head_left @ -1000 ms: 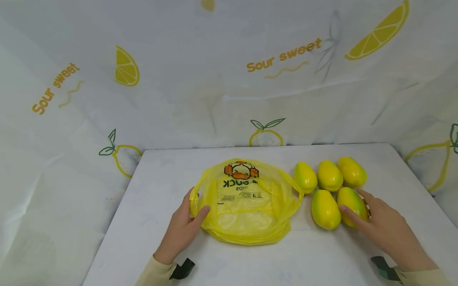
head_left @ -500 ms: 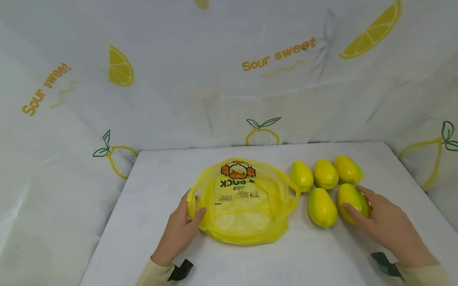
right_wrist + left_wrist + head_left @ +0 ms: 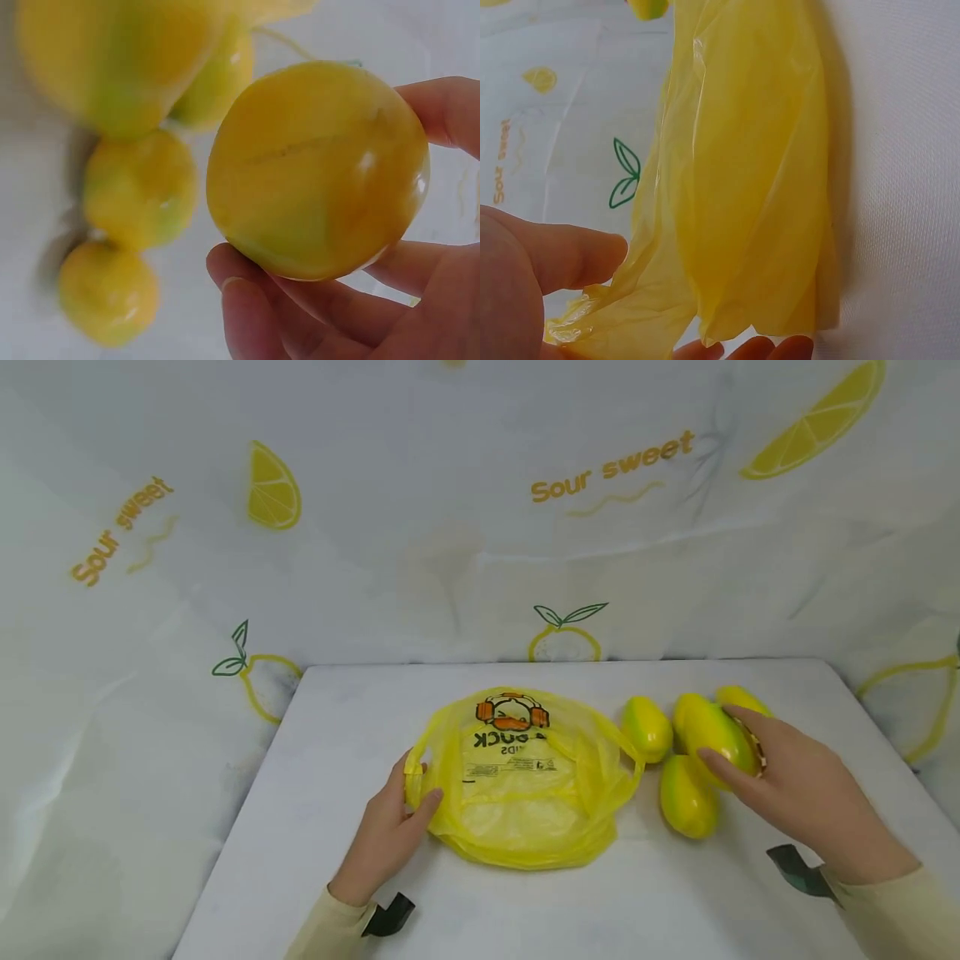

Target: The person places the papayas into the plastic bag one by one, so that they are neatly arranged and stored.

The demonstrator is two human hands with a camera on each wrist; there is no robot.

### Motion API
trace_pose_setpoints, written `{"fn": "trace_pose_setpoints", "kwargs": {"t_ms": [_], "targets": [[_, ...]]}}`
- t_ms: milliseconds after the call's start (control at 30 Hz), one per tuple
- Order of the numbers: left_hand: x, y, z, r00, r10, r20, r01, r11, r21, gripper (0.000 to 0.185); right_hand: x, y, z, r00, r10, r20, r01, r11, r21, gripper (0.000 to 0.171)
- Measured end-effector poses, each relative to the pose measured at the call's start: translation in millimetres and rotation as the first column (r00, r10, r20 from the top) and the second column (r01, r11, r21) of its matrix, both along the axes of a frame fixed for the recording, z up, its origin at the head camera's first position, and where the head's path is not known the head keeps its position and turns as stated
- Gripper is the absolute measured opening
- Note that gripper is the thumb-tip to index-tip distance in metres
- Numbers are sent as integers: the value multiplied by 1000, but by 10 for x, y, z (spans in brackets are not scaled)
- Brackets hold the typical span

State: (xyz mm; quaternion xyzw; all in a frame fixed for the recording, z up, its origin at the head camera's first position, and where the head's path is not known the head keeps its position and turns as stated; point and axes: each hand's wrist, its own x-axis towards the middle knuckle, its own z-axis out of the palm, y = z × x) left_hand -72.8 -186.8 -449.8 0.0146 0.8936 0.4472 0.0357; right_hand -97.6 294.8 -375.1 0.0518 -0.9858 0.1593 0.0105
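A yellow plastic bag (image 3: 525, 814) with a duck print lies spread out in the middle of the table. My left hand (image 3: 386, 835) grips its left handle, thumb in front and fingers behind; in the left wrist view the bag's side (image 3: 742, 172) hangs in folds beside the thumb (image 3: 577, 255). My right hand (image 3: 810, 789) holds a yellow-green mango (image 3: 322, 172) between thumb and fingers, raised over the other fruit. Below it are the front mango (image 3: 688, 806), the left mango (image 3: 647, 731) by the bag's right handle, and the back right mango (image 3: 738, 696), partly covered.
The white table (image 3: 315, 760) runs back to a wall sheet (image 3: 420, 527) printed with lemons. In the right wrist view, several mangoes, among them a lower one (image 3: 109, 292), stand left of the held one.
My right hand has lifted the front right mango off the table and moved it up and leftward over the others. The left hand keeps its grip on the bag.
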Motion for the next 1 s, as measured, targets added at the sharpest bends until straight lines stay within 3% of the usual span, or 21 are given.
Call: {"fn": "trace_pose_setpoints", "kwargs": {"t_ms": [267,500,700,1000], "targets": [[-15,17,28,1000,-22,-15,22,1000,10,78,-229,-593,173,991,132,15,-131,990,-46,86],[3,-5,66,999,-45,-13,45,999,-17,81,-371,-1086,221,972,234,26,-233,971,-49,86],[-6,-30,68,997,-61,-39,60,998,-19,84,-465,-1475,147,950,313,12,-312,949,-50,82],[-9,-47,56,995,-96,-25,95,995,-43,85,-648,-2040,-24,920,388,62,-386,922,-32,78]]}}
